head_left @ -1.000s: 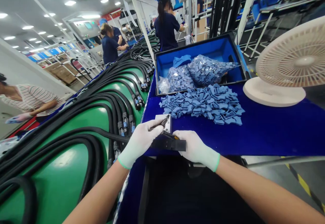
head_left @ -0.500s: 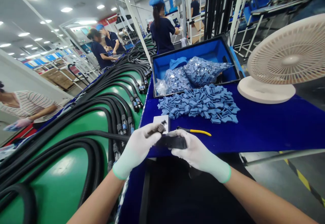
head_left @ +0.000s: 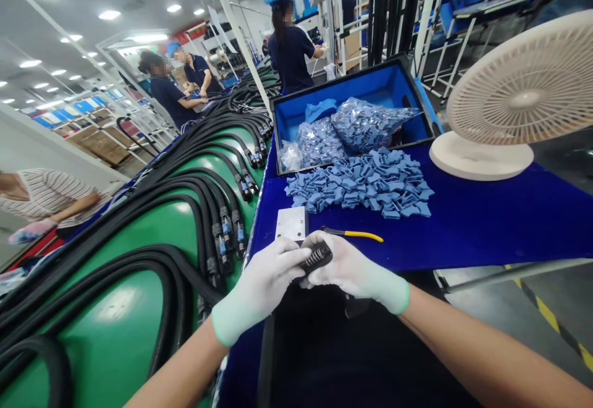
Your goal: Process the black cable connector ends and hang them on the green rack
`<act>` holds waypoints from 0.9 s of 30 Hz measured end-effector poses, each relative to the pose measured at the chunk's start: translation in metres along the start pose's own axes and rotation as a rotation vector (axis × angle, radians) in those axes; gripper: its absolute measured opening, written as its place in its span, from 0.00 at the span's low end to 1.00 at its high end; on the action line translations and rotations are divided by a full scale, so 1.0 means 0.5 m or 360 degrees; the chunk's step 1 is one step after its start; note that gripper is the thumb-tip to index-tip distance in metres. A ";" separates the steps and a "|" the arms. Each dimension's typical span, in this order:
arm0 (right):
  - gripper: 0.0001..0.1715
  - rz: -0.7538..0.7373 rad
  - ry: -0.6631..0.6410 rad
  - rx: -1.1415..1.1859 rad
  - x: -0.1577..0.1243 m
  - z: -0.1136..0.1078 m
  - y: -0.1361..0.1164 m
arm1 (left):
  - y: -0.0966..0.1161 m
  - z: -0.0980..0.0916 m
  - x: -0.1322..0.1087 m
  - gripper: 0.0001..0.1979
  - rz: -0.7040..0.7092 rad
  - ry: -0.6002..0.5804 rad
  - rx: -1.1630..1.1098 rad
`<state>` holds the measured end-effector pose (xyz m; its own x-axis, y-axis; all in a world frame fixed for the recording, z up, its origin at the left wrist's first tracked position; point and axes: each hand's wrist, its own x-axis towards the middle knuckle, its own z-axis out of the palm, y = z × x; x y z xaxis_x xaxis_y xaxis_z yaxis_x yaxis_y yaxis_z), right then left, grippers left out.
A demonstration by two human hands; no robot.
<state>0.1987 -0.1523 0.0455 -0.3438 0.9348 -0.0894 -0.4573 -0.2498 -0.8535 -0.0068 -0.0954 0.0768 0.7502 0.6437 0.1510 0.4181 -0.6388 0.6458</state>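
My left hand (head_left: 273, 272) and my right hand (head_left: 345, 266), both in white gloves, meet over the near edge of the blue table. Between them is a black cable connector (head_left: 317, 256) with a ribbed, spring-like face turned up. The right hand's fingers curl around it, while the left fingers pinch its left end. A thick black cable (head_left: 197, 275) runs up to the left hand from the left; the hand hides where it ends. Just beyond the hands lies a pale metal block (head_left: 291, 223) with small holes. Pliers with a yellow handle (head_left: 364, 234) rest to its right.
A heap of blue plastic clips (head_left: 361, 186) lies before a blue bin (head_left: 403, 96) holding bagged clips. A fan (head_left: 482, 161) stands at right. Black cables with connectors (head_left: 225, 241) cover the green surface (head_left: 111, 309) at left. Several co-workers (head_left: 291, 50) are farther off.
The connector has turned from a flat side to its ribbed face. My left fingers have moved right onto it, and the small ribbed piece they held is no longer seen apart.
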 end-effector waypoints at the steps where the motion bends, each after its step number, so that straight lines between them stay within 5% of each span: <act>1: 0.26 -0.0022 0.0017 -0.0033 0.000 -0.003 0.004 | -0.008 -0.002 0.006 0.27 -0.0159 0.0003 -0.0151; 3: 0.25 -0.0067 0.0071 -0.0098 0.003 -0.010 0.016 | -0.020 -0.003 0.019 0.46 -0.0521 -0.0022 -0.0432; 5: 0.25 -0.0089 0.0117 -0.0128 0.009 -0.017 0.026 | -0.023 0.002 0.025 0.54 -0.0678 0.0013 -0.0488; 7: 0.25 -0.0121 0.0209 -0.0090 0.012 -0.017 0.030 | -0.017 0.014 0.016 0.43 -0.0640 0.0244 -0.0249; 9: 0.26 -0.0219 0.0416 0.0009 0.009 -0.006 0.031 | -0.005 0.033 -0.010 0.22 -0.0607 0.0513 -0.0091; 11: 0.26 -0.0328 0.0644 0.0092 -0.001 0.012 0.034 | 0.003 0.053 -0.040 0.08 -0.0734 0.0614 -0.0518; 13: 0.27 -0.0316 0.0564 -0.0007 -0.012 0.026 0.037 | 0.000 0.065 -0.062 0.13 -0.0887 0.0675 -0.1197; 16: 0.24 -0.0213 -0.0159 -0.0607 -0.001 0.012 0.026 | -0.025 0.051 -0.068 0.14 -0.0906 0.1079 -0.1830; 17: 0.20 -0.0258 -0.0251 -0.0935 0.015 -0.005 0.014 | -0.036 0.038 -0.063 0.11 -0.0866 0.1214 -0.1956; 18: 0.16 -0.0343 -0.0199 -0.1314 0.036 -0.028 -0.001 | -0.045 0.023 -0.056 0.08 -0.0816 0.1314 -0.2084; 21: 0.14 -0.0353 0.0677 -0.2693 0.119 -0.108 -0.052 | -0.063 -0.025 -0.022 0.09 -0.0635 0.1326 -0.2080; 23: 0.14 -0.0274 0.0865 -0.2947 0.168 -0.151 -0.076 | -0.067 -0.053 0.009 0.10 -0.0537 0.1258 -0.1818; 27: 0.11 -0.0243 0.0842 -0.3046 0.205 -0.181 -0.084 | -0.075 -0.088 0.086 0.13 -0.0331 0.1225 -0.1453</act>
<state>0.2571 -0.0230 0.0257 0.0035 0.9765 0.2157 0.9839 0.0352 -0.1754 -0.0127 -0.0250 0.0921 0.0810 0.9790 0.1870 -0.2534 -0.1612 0.9538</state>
